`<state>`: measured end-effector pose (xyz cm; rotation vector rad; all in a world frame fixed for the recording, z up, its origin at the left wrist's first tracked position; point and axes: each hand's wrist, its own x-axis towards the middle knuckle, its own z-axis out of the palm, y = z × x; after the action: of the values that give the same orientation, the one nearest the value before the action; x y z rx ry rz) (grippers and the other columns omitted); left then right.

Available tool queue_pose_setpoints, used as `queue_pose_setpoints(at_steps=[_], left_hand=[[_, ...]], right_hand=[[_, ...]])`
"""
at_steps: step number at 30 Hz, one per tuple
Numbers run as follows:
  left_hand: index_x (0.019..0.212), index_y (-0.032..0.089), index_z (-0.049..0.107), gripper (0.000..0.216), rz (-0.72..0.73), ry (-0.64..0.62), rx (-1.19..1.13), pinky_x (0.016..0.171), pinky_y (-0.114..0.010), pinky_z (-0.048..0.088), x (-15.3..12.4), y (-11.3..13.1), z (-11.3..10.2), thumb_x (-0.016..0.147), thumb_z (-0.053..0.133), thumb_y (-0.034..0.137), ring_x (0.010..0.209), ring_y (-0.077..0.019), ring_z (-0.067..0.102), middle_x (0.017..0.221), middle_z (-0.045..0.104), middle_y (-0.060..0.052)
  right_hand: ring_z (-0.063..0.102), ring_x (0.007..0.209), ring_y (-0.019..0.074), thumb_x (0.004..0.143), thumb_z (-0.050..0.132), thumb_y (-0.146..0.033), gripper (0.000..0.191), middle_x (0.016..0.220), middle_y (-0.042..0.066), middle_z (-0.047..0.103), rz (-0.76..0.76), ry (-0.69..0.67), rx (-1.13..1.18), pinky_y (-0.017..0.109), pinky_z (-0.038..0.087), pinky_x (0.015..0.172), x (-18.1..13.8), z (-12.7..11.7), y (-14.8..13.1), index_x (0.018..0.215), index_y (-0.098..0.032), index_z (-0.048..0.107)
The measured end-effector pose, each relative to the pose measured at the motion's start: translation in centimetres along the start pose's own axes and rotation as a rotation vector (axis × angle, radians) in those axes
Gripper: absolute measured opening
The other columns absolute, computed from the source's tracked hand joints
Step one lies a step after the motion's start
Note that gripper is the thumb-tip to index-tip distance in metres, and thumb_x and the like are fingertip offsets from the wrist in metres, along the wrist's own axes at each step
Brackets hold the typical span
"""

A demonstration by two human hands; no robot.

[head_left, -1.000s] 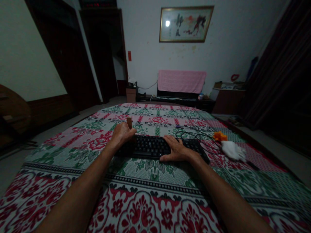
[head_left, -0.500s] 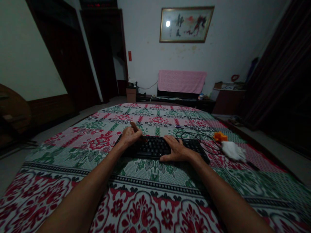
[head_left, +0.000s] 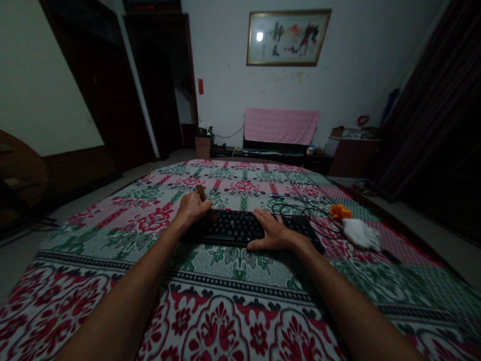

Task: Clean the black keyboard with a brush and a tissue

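A black keyboard (head_left: 236,227) lies on a floral tablecloth (head_left: 233,296) in a dim room. My left hand (head_left: 191,208) is closed round a small brown stick-like tool (head_left: 201,192), held over the keyboard's left end. My right hand (head_left: 272,231) lies flat on the keyboard's middle and right part, fingers stretched out, holding nothing. The keyboard's black cable (head_left: 300,209) coils behind the right hand.
An orange thing (head_left: 340,211) and a white cloth (head_left: 361,234) lie to the right of the keyboard. Beyond the table stand a low cabinet with a pink-covered set (head_left: 281,126), a framed picture (head_left: 287,37), and dark doors on the left.
My left hand with the brown tool shifted right over the keys, then back a little to the left. The right hand has stayed in place.
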<state>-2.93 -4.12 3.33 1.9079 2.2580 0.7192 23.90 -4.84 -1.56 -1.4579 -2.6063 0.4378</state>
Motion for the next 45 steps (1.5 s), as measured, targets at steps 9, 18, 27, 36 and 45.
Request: queue_pose_setpoints(at_steps=[9, 18, 27, 36, 45], left_hand=[[0.058, 0.016, 0.065, 0.027, 0.004, -0.094, -0.156, 0.051, -0.023, 0.040, -0.6, 1.5, -0.3, 0.068, 0.047, 0.034, 0.061, -0.0190, 0.061, 0.055, 0.064, -0.006], [0.068, 0.014, 0.069, 0.031, 0.050, -0.032, 0.051, 0.058, -0.027, 0.042, -0.8, 1.1, -0.5, 0.069, 0.045, 0.034, 0.070, -0.0238, 0.063, 0.069, 0.068, -0.011], [0.066, 0.015, 0.068, 0.030, 0.005, -0.088, -0.112, 0.052, -0.024, 0.040, -0.5, 1.1, -0.5, 0.068, 0.047, 0.036, 0.064, -0.0203, 0.062, 0.062, 0.067, -0.007], [0.067, 0.015, 0.067, 0.029, 0.022, -0.015, 0.071, 0.059, -0.027, 0.043, -0.3, 0.2, -1.4, 0.069, 0.046, 0.034, 0.071, -0.0243, 0.063, 0.064, 0.067, -0.010], [0.064, 0.015, 0.065, 0.028, -0.033, -0.035, -0.158, 0.053, -0.024, 0.041, -0.1, 0.8, -0.6, 0.070, 0.045, 0.034, 0.064, -0.0209, 0.062, 0.062, 0.066, -0.007]], right_hand=[[0.002, 0.139, 0.0352, 0.053, 0.059, -0.078, 0.121, 0.152, 0.015, 0.009, 0.019, -0.025, -0.006, 0.058, -0.002, 0.109, 0.2, 0.2, 0.3, 0.146, -0.017, 0.012], [0.004, 0.139, 0.0362, 0.054, 0.060, -0.077, 0.120, 0.152, 0.017, 0.012, 0.016, -0.021, -0.009, 0.059, -0.001, 0.109, -0.1, -0.2, -0.3, 0.146, -0.014, 0.015], [0.004, 0.139, 0.0374, 0.053, 0.061, -0.076, 0.118, 0.152, 0.016, 0.011, 0.010, -0.009, 0.011, 0.060, -0.001, 0.108, 0.0, 0.0, 0.0, 0.146, -0.018, 0.015], [0.004, 0.139, 0.0369, 0.054, 0.062, -0.074, 0.117, 0.152, 0.017, 0.012, 0.007, -0.024, 0.012, 0.060, -0.001, 0.108, -0.2, -0.4, -0.4, 0.145, -0.015, 0.017], [0.004, 0.139, 0.0360, 0.054, 0.060, -0.077, 0.120, 0.152, 0.017, 0.012, -0.005, -0.007, 0.009, 0.059, -0.001, 0.109, 0.0, -0.1, 0.1, 0.145, -0.014, 0.015]])
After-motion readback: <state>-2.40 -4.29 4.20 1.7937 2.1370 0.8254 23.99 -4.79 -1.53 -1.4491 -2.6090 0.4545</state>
